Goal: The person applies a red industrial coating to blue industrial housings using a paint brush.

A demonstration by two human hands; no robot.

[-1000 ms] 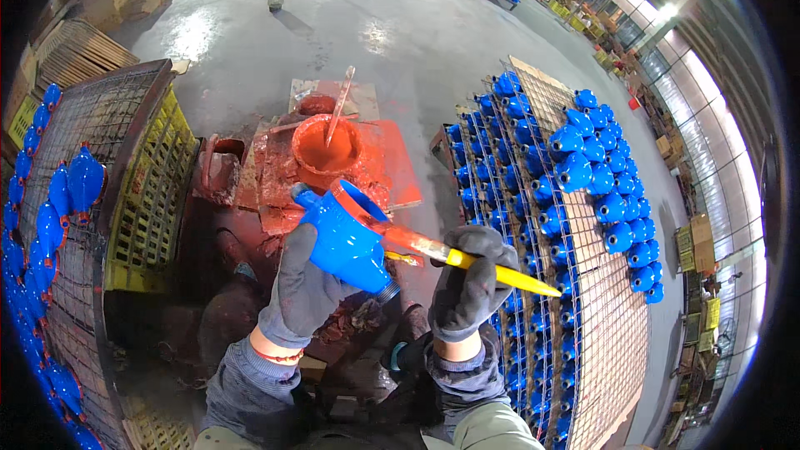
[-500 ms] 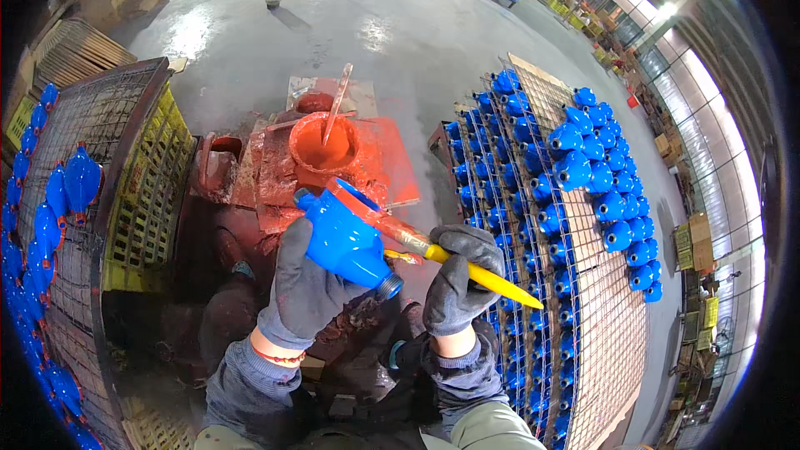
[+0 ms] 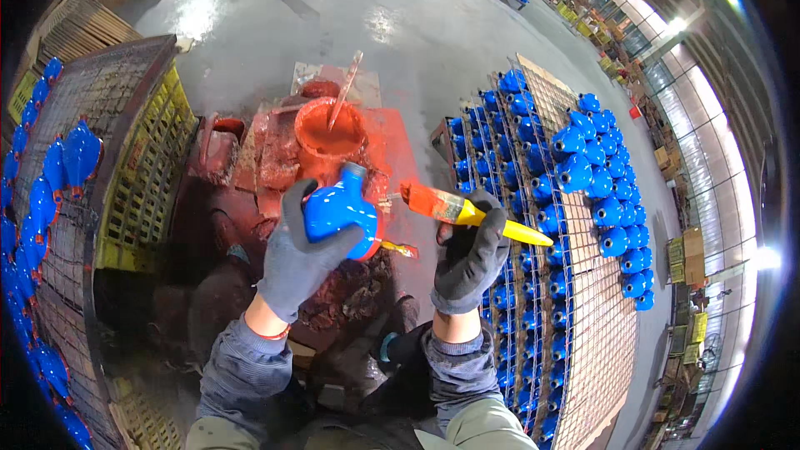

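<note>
In my gloved left hand [image 3: 302,267] is a glossy blue metal housing [image 3: 340,212], gripped round its wide body with its narrow neck pointing up and away. Red paint edges the housing's right side. My gloved right hand [image 3: 472,260] is closed on a paintbrush [image 3: 518,232] with a yellow handle. The brush's red-coated bristles point left, apart from the housing. Just beyond both hands stands an open bucket [image 3: 302,143] of red paint, with a paint-smeared stick [image 3: 347,87] leaning in it. A second yellow-handled tool [image 3: 400,248] shows partly behind the housing.
To the right, a wire rack [image 3: 602,308] carries many blue housings [image 3: 612,212]. More red-edged blue housings [image 3: 82,154] lie on a mesh-topped stand at left, beside a yellow crate [image 3: 137,192]. A paint-caked red container [image 3: 218,154] sits left of the bucket.
The housing has turned in my left hand, its neck swinging from lower right to upper right. The brush has drawn away from it to the right.
</note>
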